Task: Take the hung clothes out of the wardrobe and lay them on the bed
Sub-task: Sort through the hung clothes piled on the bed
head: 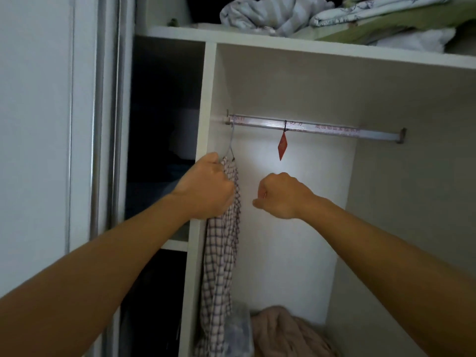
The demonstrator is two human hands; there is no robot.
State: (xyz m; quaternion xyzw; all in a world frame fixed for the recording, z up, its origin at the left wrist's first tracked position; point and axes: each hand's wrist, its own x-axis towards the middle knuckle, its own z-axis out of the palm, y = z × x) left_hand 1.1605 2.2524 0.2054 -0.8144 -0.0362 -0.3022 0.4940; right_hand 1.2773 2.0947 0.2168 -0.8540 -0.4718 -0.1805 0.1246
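A checked shirt [221,253] hangs from a thin wire hanger [231,148] at the left end of the wardrobe's metal rail [316,128]. My left hand [206,186] grips the shirt near its top, just under the hanger hook. My right hand [280,195] hovers a little to the right of the shirt, its fingers curled and holding nothing. The rest of the rail carries only a small red tag [282,146]. The bed is out of view.
A white divider panel [206,104] stands just left of the shirt, with dark shelves beyond it. Folded bedding [334,16] fills the top shelf. A pink blanket [288,331] and a bluish bag [239,325] lie on the wardrobe floor. A sliding door frame [103,124] stands at left.
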